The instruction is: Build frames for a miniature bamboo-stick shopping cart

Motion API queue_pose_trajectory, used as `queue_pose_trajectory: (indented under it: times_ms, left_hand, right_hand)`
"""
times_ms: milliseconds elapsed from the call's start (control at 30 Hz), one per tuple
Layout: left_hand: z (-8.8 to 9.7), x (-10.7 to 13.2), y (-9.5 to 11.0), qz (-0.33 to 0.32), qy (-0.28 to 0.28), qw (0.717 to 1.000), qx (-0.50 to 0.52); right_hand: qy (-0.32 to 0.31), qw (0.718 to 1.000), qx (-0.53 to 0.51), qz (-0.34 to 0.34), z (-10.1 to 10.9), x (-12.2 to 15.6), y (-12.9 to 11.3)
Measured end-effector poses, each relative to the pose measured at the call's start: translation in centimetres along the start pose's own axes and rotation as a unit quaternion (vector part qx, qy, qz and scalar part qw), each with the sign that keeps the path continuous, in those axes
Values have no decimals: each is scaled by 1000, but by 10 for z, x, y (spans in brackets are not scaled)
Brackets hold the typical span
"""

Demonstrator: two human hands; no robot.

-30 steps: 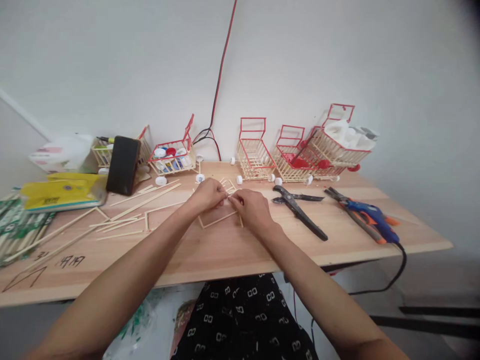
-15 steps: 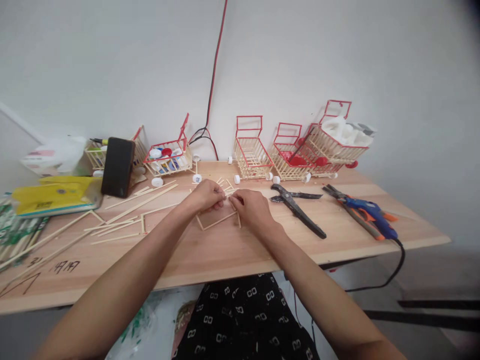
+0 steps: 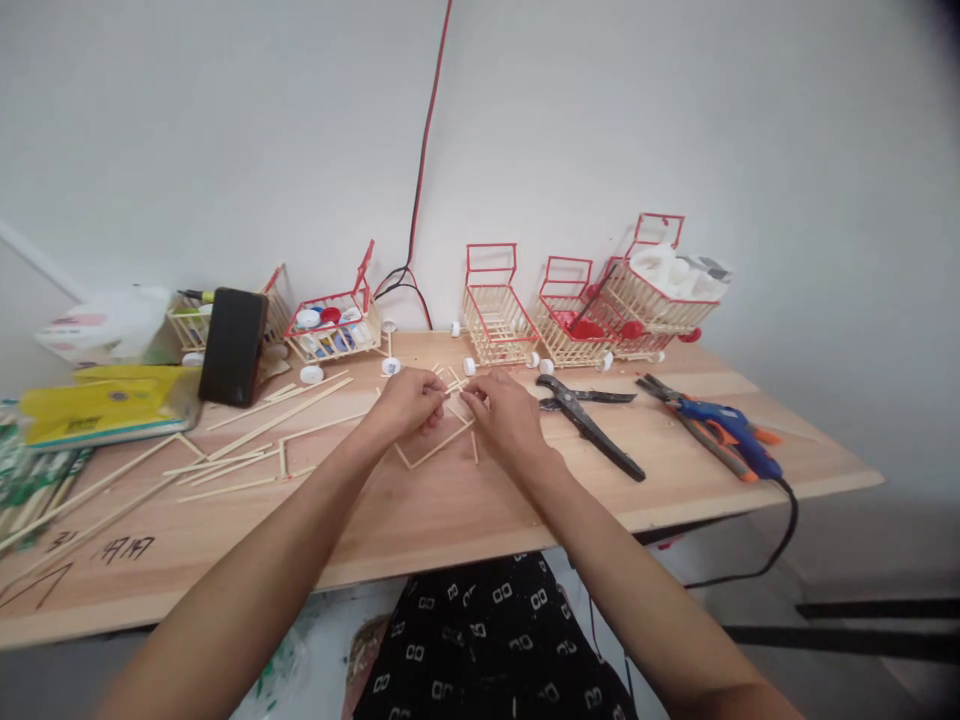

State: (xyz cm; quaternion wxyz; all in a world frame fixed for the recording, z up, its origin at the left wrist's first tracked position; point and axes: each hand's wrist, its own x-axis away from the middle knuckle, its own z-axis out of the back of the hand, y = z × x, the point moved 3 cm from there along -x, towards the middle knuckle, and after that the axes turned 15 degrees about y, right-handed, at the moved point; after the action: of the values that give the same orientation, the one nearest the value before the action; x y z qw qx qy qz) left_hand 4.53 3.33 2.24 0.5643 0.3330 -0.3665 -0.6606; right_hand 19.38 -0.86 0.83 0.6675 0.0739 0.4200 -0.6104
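Observation:
Over the middle of the wooden table [image 3: 360, 545], my two hands nearly meet at the fingertips. My left hand [image 3: 412, 402] is closed in a pinch, and my right hand [image 3: 501, 408] pinches from the other side. Between them shows a short, thin wooden stick [image 3: 454, 387]; its ends are hidden by the fingers. Under and in front of the hands lies a frame of thin wooden sticks [image 3: 439, 445], partly covered. A few more short sticks lie just behind the fingertips.
Small stick-built shopping carts with red rims, such as an unfilled cart [image 3: 499, 315] and one with bottle caps [image 3: 334, 325], line the wall. Loose sticks [image 3: 232, 462], a phone [image 3: 234, 345] and a yellow packet [image 3: 112, 400] are left; pruning shears [image 3: 592, 430], pliers [image 3: 705, 435] and a blue glue gun [image 3: 731, 432] right.
My hands stay close together, with the fingertips slightly further apart and the short stick showing more between them. The whole view has shifted slightly.

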Motion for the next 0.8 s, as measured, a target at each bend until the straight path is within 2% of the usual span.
queue_pose_trajectory:
  times_ms: [100, 167, 233, 300, 433, 600, 700, 800]
  left_hand:
    - [-3, 2, 3, -103, 30, 990, -96]
    - [-6, 3, 5, -178, 62, 968, -163]
    - [-10, 5, 5, -215, 85, 951, -207]
    - [-13, 5, 4, -219, 94, 944, -230]
    - [-14, 2, 4, -205, 92, 949, -220]
    - [-9, 1, 4, -187, 80, 960, -194]
    - [-7, 3, 1, -184, 82, 962, -185]
    - [-6, 4, -2, -187, 84, 962, -178]
  right_hand:
    - [-22, 999, 30, 5, -4, 1, -3]
    - [-45, 998, 45, 10, -5, 1, -5]
    - [-66, 996, 53, 11, -5, 1, -8]
    - [-76, 996, 54, 8, -4, 1, -9]
    - [-62, 998, 30, 3, -4, 2, -9]
    - [-34, 997, -66, -21, -7, 3, -5]
    - [-9, 982, -176, -61, -7, -2, 1]
    - [31, 954, -270, -127, -7, -9, 14]
